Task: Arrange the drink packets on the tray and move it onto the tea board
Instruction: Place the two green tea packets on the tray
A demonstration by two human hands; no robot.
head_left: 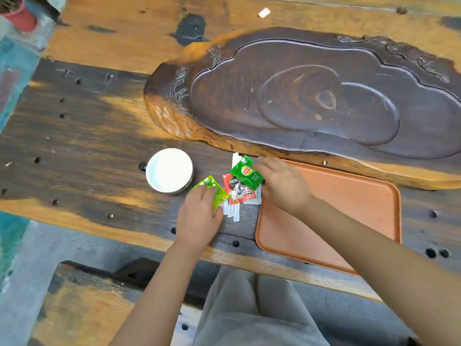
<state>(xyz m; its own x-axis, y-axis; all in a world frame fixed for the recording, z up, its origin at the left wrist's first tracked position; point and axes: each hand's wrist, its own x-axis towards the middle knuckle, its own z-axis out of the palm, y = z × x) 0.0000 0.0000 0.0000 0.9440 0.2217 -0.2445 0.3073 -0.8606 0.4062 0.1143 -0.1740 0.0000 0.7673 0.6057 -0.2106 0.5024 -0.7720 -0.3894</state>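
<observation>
Right hand (282, 186) grasping Lipton packet (246, 173); left hand (199, 218) grasping lime packet (212, 191), beside tray (349, 208).

A weathered wooden tabletop (82, 126) carries a carved dark tea board (311, 101) beyond the fingers (262, 163), an orange tray (349, 208) under the right wrist, a white cup (169, 169) left of the left fingers, and drink packets (240, 189) lying between both hands.

The tea board (324, 101) runs off the right edge; hands hide parts of two green packets.
</observation>
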